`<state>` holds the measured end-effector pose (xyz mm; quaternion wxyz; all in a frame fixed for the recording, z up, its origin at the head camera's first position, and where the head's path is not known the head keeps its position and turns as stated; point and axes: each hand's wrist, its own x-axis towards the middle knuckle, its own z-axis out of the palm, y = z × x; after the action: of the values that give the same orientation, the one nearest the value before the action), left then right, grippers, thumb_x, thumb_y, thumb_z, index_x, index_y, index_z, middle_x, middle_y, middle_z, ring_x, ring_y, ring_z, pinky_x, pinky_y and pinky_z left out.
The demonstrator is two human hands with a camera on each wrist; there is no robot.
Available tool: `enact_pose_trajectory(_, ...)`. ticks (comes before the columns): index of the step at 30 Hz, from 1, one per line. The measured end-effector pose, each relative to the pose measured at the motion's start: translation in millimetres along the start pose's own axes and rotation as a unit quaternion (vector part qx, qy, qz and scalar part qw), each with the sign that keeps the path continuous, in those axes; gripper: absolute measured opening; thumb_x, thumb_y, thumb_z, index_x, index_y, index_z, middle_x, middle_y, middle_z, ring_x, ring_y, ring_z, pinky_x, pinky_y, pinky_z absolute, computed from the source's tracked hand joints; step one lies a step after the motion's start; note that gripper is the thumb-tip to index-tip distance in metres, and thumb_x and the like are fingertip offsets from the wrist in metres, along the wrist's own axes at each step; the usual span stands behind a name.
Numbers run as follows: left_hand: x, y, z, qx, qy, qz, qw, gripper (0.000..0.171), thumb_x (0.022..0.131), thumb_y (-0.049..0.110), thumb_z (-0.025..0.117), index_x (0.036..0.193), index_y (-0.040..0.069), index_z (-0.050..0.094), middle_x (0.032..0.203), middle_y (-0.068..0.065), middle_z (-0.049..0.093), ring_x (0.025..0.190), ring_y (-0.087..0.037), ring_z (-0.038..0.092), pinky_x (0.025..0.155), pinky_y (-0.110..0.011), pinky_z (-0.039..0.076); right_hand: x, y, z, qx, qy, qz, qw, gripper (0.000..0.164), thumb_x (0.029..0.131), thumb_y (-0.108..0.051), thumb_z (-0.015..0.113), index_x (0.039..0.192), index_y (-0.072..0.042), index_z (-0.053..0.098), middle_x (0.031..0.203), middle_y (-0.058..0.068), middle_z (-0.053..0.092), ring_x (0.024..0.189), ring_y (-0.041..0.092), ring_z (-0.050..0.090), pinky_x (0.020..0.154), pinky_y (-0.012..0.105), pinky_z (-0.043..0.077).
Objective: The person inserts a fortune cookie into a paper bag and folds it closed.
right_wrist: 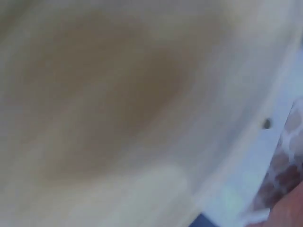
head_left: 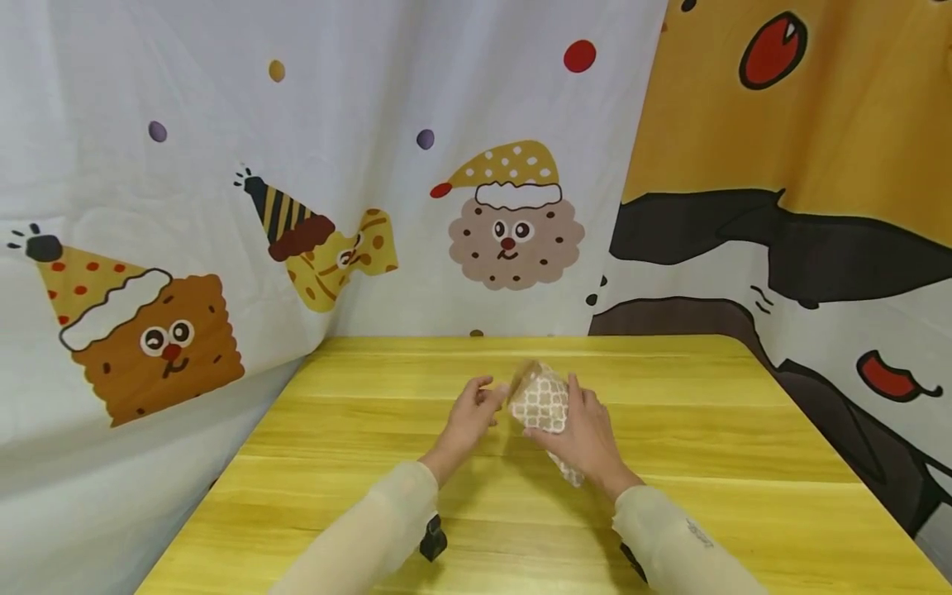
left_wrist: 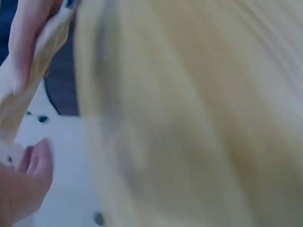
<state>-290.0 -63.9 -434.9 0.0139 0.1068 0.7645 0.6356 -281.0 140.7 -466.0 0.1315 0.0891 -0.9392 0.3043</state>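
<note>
A tan paper bag (head_left: pixel 541 403) with a white lattice pattern is tilted above the table, its plain brown side showing at the upper left. My right hand (head_left: pixel 591 434) grips it from the right, thumb in front and fingers behind. Just left of the bag is my left hand (head_left: pixel 470 413), with loosely bent fingers and nothing held. In the left wrist view, a gap separates the left hand (left_wrist: pixel 26 187) from the bag's lower edge (left_wrist: pixel 10 124). The right wrist view catches only part of the patterned bag (right_wrist: pixel 284 165) and some of the right hand (right_wrist: pixel 289 210).
The yellow wood-grain table (head_left: pixel 357 413) lies under both hands. A white cloth (head_left: pixel 357 99) printed with cartoon biscuits hangs behind and to the left; an orange and black part hangs at the right. A black strap piece (head_left: pixel 433 539) shows under the left sleeve.
</note>
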Motion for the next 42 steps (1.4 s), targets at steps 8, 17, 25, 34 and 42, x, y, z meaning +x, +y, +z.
enact_pose_trajectory(8,12.8,38.2,-5.4,0.025,-0.076,0.059,0.9950,0.058,0.093,0.023,0.073,0.145,0.014,0.048,0.131,-0.006,0.060,0.111,-0.024,0.061,0.090,-0.041,0.053,0.7,-24.0,-14.5,0.153,0.054,-0.028,0.986,0.126,0.079,-0.051,0.081,0.159,-0.012,-0.007,0.156,0.025,0.018,0.140,0.043,0.026,0.108,0.063,0.029)
enact_pose_trajectory(17,14.1,0.6,-15.4,0.007,-0.107,0.029,0.9939,0.043,0.094,0.019,0.071,0.133,0.009,0.059,0.125,-0.008,0.065,0.116,-0.026,0.060,0.096,-0.050,0.049,-0.3,-4.8,-13.8,0.283,-0.071,0.034,0.956,0.064,0.084,-0.047,0.077,0.138,-0.022,0.054,0.128,0.004,0.061,0.122,0.028,0.055,0.094,0.048,0.050)
enact_pose_trajectory(25,14.9,4.5,-15.5,0.035,-0.148,0.007,0.9884,0.049,0.092,0.034,0.072,0.138,0.022,0.059,0.125,0.000,0.065,0.109,-0.019,0.064,0.097,-0.044,0.049,5.5,-4.1,-22.1,0.369,-0.112,0.038,0.922,0.051,0.089,-0.034,0.075,0.132,-0.013,0.058,0.113,0.010,0.067,0.098,0.028,0.067,0.082,0.044,0.056)
enact_pose_trajectory(34,13.9,-0.1,-16.5,0.029,-0.109,0.020,0.9935,0.033,0.096,0.036,0.066,0.116,0.011,0.073,0.105,-0.007,0.072,0.100,-0.027,0.064,0.092,-0.047,0.051,7.8,-9.2,-22.0,0.353,-0.060,0.036,0.933,0.040,0.096,-0.038,0.066,0.088,0.001,0.071,0.068,0.007,0.058,0.062,0.017,0.050,0.059,0.029,0.044)
enact_pose_trajectory(42,15.5,13.1,-23.7,-0.008,-0.106,0.050,0.9930,0.031,0.100,0.027,0.061,0.122,0.007,0.071,0.118,-0.007,0.070,0.114,-0.022,0.063,0.102,-0.041,0.046,13.3,-16.5,-32.5,0.332,-0.023,-0.016,0.943,0.045,0.099,-0.034,0.063,0.072,0.002,0.063,0.056,0.005,0.050,0.051,0.011,0.042,0.052,0.026,0.039)
